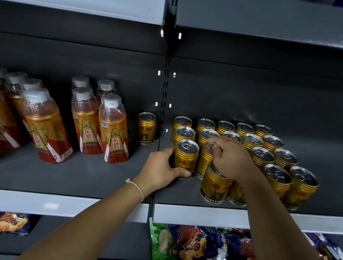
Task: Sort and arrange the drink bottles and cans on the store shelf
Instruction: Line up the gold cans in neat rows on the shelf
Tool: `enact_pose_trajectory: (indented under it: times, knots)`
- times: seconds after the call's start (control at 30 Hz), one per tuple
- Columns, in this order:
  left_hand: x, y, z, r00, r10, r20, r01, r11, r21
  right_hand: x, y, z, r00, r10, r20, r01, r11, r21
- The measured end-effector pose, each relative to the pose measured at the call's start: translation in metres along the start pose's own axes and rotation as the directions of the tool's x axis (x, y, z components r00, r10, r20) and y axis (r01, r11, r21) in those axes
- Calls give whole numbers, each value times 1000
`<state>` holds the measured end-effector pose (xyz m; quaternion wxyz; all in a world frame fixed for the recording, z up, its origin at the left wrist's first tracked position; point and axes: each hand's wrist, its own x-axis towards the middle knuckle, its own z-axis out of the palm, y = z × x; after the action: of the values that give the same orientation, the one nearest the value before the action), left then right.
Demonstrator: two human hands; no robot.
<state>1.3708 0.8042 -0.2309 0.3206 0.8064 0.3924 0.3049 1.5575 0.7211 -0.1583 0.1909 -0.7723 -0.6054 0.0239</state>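
Several gold energy-drink cans stand in rows on the right half of the dark shelf (78, 175). My left hand (160, 170) grips the front can of the leftmost row (185, 158) round its lower side. My right hand (229, 158) holds the top rim of a front gold can (215, 184) from above, fingers curled over its lid. One lone gold can (146, 127) stands apart, left of the shelf upright. Several orange-labelled drink bottles (113, 128) with clear caps stand in groups on the left half.
Snack bags (197, 247) lie on the shelf below, more at the lower left. A grey price rail (54, 204) runs along the shelf's front edge. Another shelf hangs overhead. Bare shelf shows between the bottles and the cans.
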Motion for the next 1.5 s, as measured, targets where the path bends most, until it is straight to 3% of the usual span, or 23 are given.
enact_pose_trajectory:
  times: [0.5, 0.7, 0.8, 0.97, 1.13, 1.23, 1.37, 1.5]
  knots:
    - [4, 8, 5, 999, 2, 35, -6, 995, 101, 2, 4, 3, 1000, -18, -12, 18, 1000, -7]
    - [13, 2, -22, 984, -102, 146, 77, 983, 166, 4, 5, 5, 1000, -27, -15, 27, 1000, -10]
    - [28, 1, -44, 980, -197, 25, 191, 971, 140, 5, 6, 5, 999, -31, -15, 31, 999, -19]
    - [55, 14, -48, 959, -188, -214, 237, 943, 234, 5, 8, 5, 998, -57, -28, 56, 998, -17]
    - [73, 18, -41, 915, -136, -379, 319, 820, 476, 6, 9, 6, 998, -61, -26, 61, 998, -17]
    - [86, 11, -43, 902, -240, -360, 379, 839, 391, 7, 10, 7, 998, -63, -28, 63, 998, -16]
    - [96, -8, -41, 860, -404, -314, 451, 888, 93, 8, 10, 7, 997, -62, -37, 62, 998, -12]
    - [92, -22, -33, 816, -434, -381, 454, 890, -42, 7, 10, 8, 997, -65, -45, 64, 998, -8]
